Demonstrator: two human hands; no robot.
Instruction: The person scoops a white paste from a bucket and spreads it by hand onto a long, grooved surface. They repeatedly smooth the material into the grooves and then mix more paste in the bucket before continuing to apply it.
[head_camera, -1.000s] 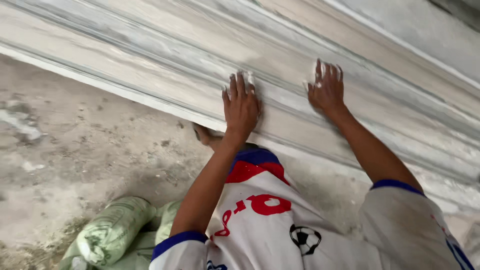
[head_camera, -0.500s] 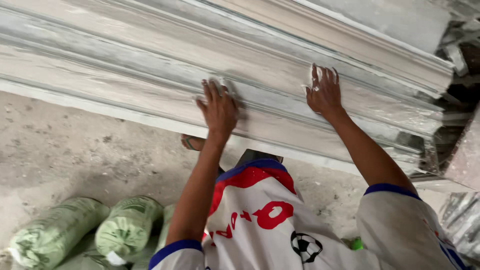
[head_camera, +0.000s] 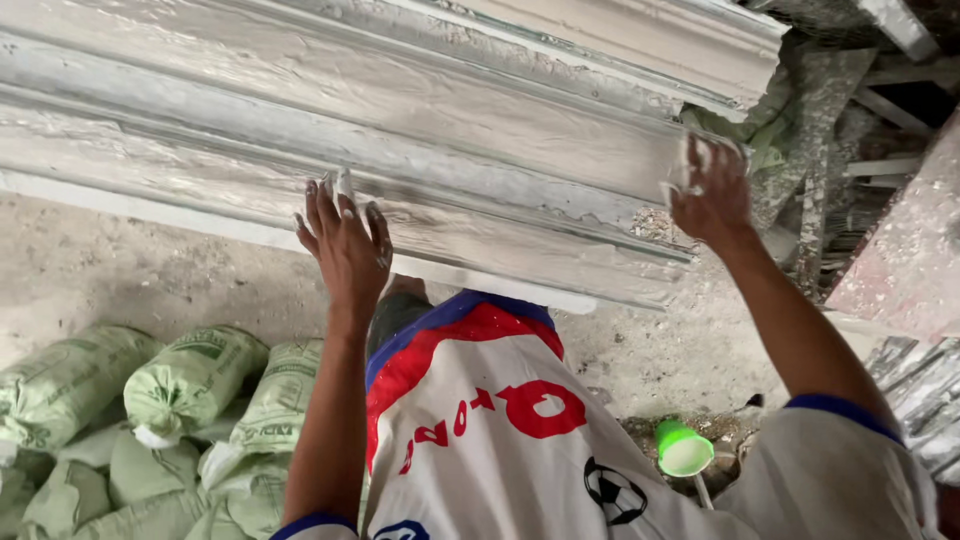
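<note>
Several long plaster mouldings (head_camera: 420, 130) are lying stacked across the top of the view, their cut ends now showing at the right where earlier they ran on past the frame; the left hand (head_camera: 345, 245) is lying flat with fingers spread on the front moulding, having slid leftward; the right hand (head_camera: 708, 195) is curling around the stack's end, its fingertips blurred and partly hidden; green sacks (head_camera: 150, 410) are crowding the lower left; a green cup (head_camera: 684, 450) is sitting on the floor.
</note>
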